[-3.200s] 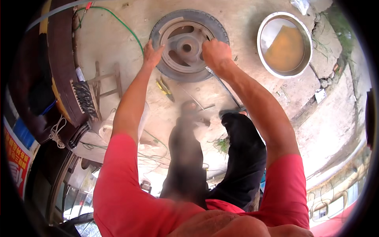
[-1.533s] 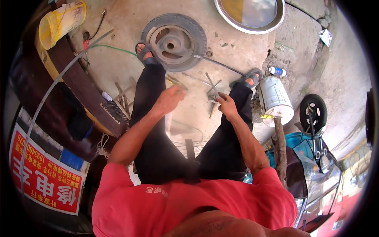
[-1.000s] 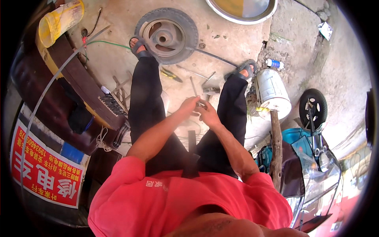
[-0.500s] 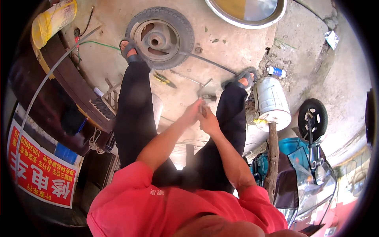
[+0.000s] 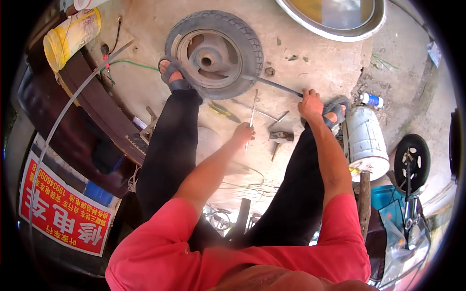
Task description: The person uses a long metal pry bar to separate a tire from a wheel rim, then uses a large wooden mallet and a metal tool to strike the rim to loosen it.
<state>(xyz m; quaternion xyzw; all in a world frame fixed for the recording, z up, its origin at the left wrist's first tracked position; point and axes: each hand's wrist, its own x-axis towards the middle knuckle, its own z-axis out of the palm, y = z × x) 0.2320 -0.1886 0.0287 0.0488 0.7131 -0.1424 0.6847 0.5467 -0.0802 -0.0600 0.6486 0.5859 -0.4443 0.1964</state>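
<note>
My left hand [image 5: 241,134] is closed around a slim silver metal rod [image 5: 253,109], which sticks out above and below the fist. Off to the right, my right hand [image 5: 311,104] grips the near end of a dark pry bar [image 5: 279,87]. The bar's other end reaches the rim of a wheel with a worn black tyre [image 5: 249,36], lying flat on the ground. My left foot, in a grey sandal, rests against that wheel. A hammer [image 5: 281,137] lies between my legs, just right of my left hand.
A T-shaped metal tool [image 5: 272,117] and a yellow-handled tool [image 5: 223,111] lie near the wheel. Beyond sits a basin [image 5: 335,35] of murky water. A white bucket [image 5: 366,140] and a small blue-white bottle [image 5: 371,100] are at right. A yellow bucket [image 5: 73,39] lies tipped at far left.
My hands were together between my knees and have parted. The right hand moved out and took hold of the pry bar; the left now holds the rod upright. The view has shifted slightly.
</note>
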